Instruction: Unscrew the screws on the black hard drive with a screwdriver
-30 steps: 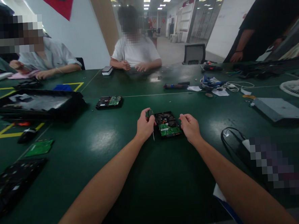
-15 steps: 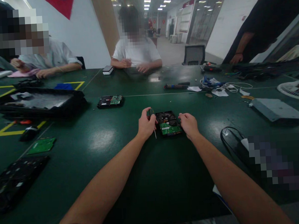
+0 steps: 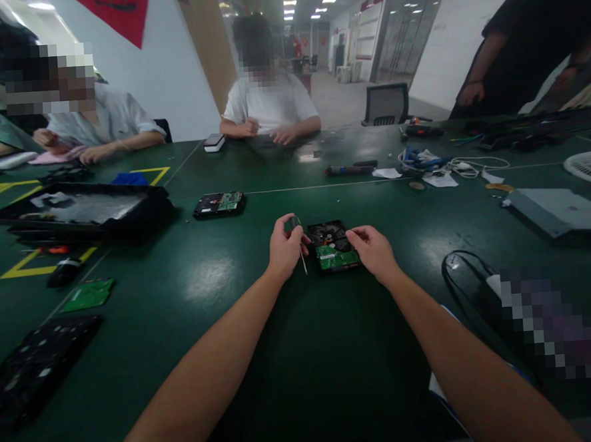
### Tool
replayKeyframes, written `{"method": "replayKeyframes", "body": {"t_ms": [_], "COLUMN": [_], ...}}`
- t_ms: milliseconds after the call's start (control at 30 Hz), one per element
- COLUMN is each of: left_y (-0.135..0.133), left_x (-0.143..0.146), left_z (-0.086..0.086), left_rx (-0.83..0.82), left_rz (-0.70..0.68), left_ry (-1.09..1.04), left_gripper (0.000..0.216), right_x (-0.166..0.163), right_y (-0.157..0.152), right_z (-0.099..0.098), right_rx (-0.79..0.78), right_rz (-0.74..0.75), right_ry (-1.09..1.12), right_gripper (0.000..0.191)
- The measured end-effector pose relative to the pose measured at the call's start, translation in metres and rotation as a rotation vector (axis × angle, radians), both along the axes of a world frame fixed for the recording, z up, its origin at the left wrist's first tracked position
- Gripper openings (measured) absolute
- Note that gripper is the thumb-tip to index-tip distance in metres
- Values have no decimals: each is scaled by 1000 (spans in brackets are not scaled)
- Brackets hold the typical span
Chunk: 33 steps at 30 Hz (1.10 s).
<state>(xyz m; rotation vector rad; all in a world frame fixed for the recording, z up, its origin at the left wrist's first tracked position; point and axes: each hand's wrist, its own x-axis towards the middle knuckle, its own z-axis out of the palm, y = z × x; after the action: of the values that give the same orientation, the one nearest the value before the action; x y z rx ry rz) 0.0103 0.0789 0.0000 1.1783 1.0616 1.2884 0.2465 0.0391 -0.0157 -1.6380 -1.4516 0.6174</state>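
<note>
A hard drive (image 3: 331, 244) lies on the green table (image 3: 213, 279) in front of me, its green circuit board facing up. My left hand (image 3: 284, 247) is closed around a small screwdriver (image 3: 300, 247), whose thin shaft points down just left of the drive. On the drive's right edge rests my right hand (image 3: 372, 251), fingers curled against its side.
A second hard drive (image 3: 219, 203) lies further back to the left, beside a black tray (image 3: 79, 211). A loose green board (image 3: 87, 295) and a black panel (image 3: 31, 370) sit at the left. Cables (image 3: 432, 162), a grey metal case (image 3: 560, 210) and a black cord (image 3: 467, 280) are on the right. People sit opposite.
My right hand has shifted slightly left onto the drive's edge. The left hand and screwdriver have barely moved; the view has drifted a little.
</note>
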Motion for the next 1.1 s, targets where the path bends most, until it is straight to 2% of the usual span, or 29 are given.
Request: {"method": "replayKeyframes", "body": {"t_ms": [167, 333, 433, 600, 667, 733, 867, 1000, 1100], "left_y": [3, 6, 3, -5, -8, -10, -12, -9, -4], "left_x": [-4, -7, -8, -6, -1, 6, 17, 18, 16], "left_z": [6, 26, 49, 103, 122, 133, 134, 124, 120], "left_rx": [-11, 91, 201, 289, 298, 293, 244, 129, 85], "left_rz": [81, 133, 97, -108, -170, -233, -301, -365, -366], "left_ry": [-151, -215, -220, -169, -184, -176, -115, 35, 57], "left_gripper": [61, 69, 74, 32, 23, 19, 20, 45, 58], "right_x": [-7, -10, -10, -12, -13, -12, -12, -11, -10], "right_y": [-8, -13, -14, -14, -14, -14, -14, -13, -12], "right_z": [14, 19, 20, 21, 21, 20, 18, 17, 16], "right_rx": [-68, -45, -42, -24, -23, -21, -24, -13, -18], "right_rz": [43, 82, 87, 86, 78, 76, 87, 84, 75], "right_ry": [-119, -233, -261, -287, -281, -272, -268, -277, -281], "right_gripper": [65, 74, 72, 65, 64, 65, 65, 65, 65]}}
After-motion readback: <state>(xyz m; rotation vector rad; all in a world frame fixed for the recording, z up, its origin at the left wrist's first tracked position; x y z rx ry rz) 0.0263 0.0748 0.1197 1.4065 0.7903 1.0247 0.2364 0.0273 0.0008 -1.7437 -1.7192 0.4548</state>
